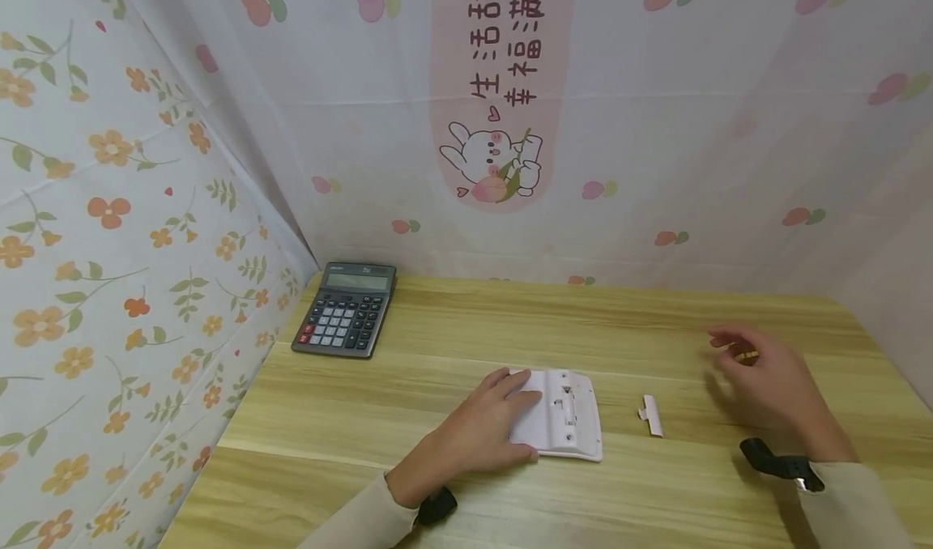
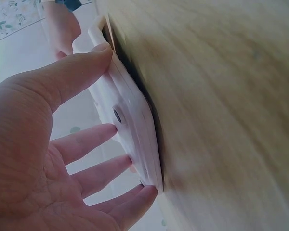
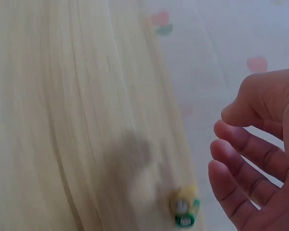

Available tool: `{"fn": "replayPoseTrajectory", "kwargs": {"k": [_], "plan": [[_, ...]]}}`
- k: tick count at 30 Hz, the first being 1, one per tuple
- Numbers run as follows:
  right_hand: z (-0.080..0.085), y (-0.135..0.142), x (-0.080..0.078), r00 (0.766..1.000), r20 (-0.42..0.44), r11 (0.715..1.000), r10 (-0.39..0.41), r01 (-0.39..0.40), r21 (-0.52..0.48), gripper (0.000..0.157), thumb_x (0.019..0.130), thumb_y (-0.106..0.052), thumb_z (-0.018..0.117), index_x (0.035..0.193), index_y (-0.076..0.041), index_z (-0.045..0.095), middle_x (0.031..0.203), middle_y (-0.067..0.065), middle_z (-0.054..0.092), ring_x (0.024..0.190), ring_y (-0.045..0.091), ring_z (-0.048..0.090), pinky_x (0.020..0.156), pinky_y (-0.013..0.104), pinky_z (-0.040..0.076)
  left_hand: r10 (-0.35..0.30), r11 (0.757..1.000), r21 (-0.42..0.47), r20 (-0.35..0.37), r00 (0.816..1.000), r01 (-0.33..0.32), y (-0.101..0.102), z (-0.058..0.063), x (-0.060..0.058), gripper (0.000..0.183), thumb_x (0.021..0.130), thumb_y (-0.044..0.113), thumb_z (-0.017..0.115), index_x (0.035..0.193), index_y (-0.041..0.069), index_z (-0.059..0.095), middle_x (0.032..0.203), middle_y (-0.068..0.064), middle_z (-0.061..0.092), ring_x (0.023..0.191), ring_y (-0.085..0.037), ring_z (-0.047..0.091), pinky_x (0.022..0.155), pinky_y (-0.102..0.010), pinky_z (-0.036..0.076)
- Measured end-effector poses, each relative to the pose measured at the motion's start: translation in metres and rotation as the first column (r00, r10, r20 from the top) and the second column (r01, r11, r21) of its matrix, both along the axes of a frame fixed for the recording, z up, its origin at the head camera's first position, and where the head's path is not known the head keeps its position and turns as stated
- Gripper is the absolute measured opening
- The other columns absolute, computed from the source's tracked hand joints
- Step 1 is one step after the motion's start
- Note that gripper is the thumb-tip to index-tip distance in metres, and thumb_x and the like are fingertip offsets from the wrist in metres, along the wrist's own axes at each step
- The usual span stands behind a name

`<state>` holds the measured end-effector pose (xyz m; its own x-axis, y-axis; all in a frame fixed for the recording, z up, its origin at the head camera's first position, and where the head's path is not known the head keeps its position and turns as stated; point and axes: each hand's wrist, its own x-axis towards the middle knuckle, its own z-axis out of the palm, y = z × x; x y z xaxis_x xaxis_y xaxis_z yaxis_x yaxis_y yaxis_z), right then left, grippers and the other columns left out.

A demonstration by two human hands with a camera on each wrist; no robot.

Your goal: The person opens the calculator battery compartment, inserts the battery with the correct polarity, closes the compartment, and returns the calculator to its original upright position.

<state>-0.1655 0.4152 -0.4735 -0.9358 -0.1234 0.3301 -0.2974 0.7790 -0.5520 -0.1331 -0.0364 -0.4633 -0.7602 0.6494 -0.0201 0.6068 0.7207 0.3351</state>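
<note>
A white calculator [image 1: 581, 414] lies face down on the wooden table, its battery compartment [image 1: 568, 407] uncovered. My left hand [image 1: 490, 426] holds it across its left part, thumb at the near edge and fingers reaching over the back to the far edge. In the left wrist view the thumb and fingertips touch the calculator's rim [image 2: 135, 113]. To the right lies a small white battery cover [image 1: 652, 416]. My right hand [image 1: 776, 379] hovers over the table farther right, fingers loosely bent around nothing. Below it sits a small yellow and green object [image 3: 184, 207], too blurred to identify.
A dark grey calculator [image 1: 345, 310] lies face up at the table's back left corner. Patterned cloths hang behind the table [image 1: 437, 314] and along its left side. Both wrists wear black straps.
</note>
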Motion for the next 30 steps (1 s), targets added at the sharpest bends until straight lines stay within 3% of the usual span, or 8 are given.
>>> {"fn": "replayPoseTrajectory", "kwargs": {"k": [7,16,19,24,30], "plan": [[-0.007,0.035,0.0,0.995,0.057,0.996,-0.086,0.084,0.034,0.038,0.099,-0.004,0.073,0.137,0.0,0.071,0.122,0.023,0.073,0.091,-0.022,0.05,0.07,0.007,0.044,-0.004,1.0,-0.001,-0.007,1.0,0.004,0.0,0.001,0.0,0.076,0.092,0.047,0.09,0.155,0.015,0.064,0.17,-0.01,0.047,0.156,-0.038,0.042,0.128,-0.043,0.036],[-0.007,0.055,-0.005,0.99,0.112,0.993,-0.09,0.081,0.089,0.043,0.098,-0.004,0.078,0.139,0.006,0.067,0.131,0.035,0.067,0.092,-0.023,0.046,0.064,0.018,0.049,-0.013,1.0,-0.004,-0.02,1.0,0.013,-0.001,0.001,0.0,0.075,0.092,0.048,0.089,0.155,0.014,0.064,0.169,-0.011,0.047,0.155,-0.039,0.043,0.128,-0.043,0.036],[-0.007,0.06,-0.009,0.99,0.118,0.99,-0.081,0.066,0.124,0.047,0.095,-0.003,0.081,0.138,0.008,0.066,0.13,0.036,0.067,0.091,-0.008,0.058,0.064,0.023,0.05,-0.017,1.0,0.0,-0.025,1.0,0.017,-0.001,0.001,0.0,0.076,0.092,0.048,0.089,0.154,0.013,0.065,0.169,-0.012,0.048,0.155,-0.039,0.044,0.128,-0.043,0.036],[-0.007,0.066,-0.018,0.99,0.138,0.985,-0.035,0.011,0.175,0.053,0.087,0.003,0.082,0.136,0.014,0.063,0.123,0.038,0.066,0.089,0.035,0.072,0.064,0.027,0.051,-0.021,1.0,0.008,-0.033,0.999,0.021,-0.002,0.001,0.001,0.076,0.091,0.048,0.09,0.154,0.013,0.065,0.168,-0.012,0.048,0.155,-0.039,0.044,0.128,-0.042,0.036],[-0.009,0.069,-0.023,0.979,0.204,0.982,-0.016,-0.023,0.187,0.061,0.085,0.004,0.083,0.14,0.016,0.059,0.124,0.039,0.062,0.096,0.049,0.071,0.064,0.028,0.053,-0.019,1.0,-0.003,-0.03,0.999,0.019,-0.001,0.0,0.0,0.077,0.091,0.049,0.09,0.154,0.013,0.064,0.169,-0.011,0.048,0.155,-0.038,0.044,0.128,-0.041,0.035]]}}
